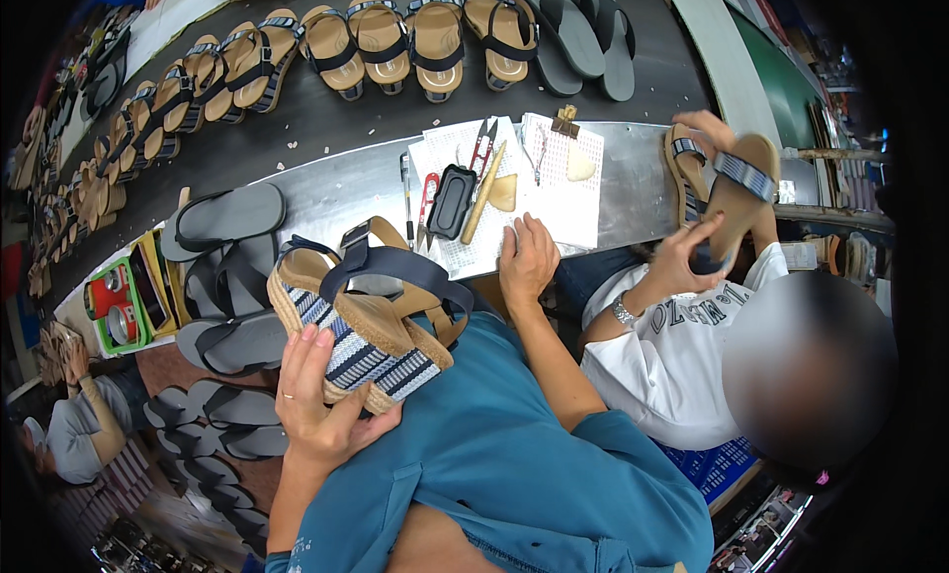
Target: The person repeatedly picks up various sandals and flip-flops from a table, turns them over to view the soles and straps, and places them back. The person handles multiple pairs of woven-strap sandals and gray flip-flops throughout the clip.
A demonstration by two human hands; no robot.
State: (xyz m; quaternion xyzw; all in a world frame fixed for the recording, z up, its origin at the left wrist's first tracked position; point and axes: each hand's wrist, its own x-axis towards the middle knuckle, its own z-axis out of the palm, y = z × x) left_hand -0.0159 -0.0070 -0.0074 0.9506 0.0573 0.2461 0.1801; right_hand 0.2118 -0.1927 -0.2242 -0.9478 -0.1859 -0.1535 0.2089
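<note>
Head view: striped wedge sandal (pixel 386 360) held tilted before the teal shirt (pixel 524 435), left hand (pixel 324 415) gripping it low; a one-handed hold might slip and let it tip. Its navy strap (pixel 407 264) sits near the red-handled snips (pixel 430 189) and could snag their points; right hand (pixel 531 264) rests on papers (pixel 575 209), fingers loosely extended, nothing seen in it

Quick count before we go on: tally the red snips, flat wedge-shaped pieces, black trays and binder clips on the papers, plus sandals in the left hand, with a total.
Red snips: 2
Flat wedge-shaped pieces: 2
Black tray: 1
Binder clip: 1
Wedge sandal in left hand: 1
Total: 7
</note>
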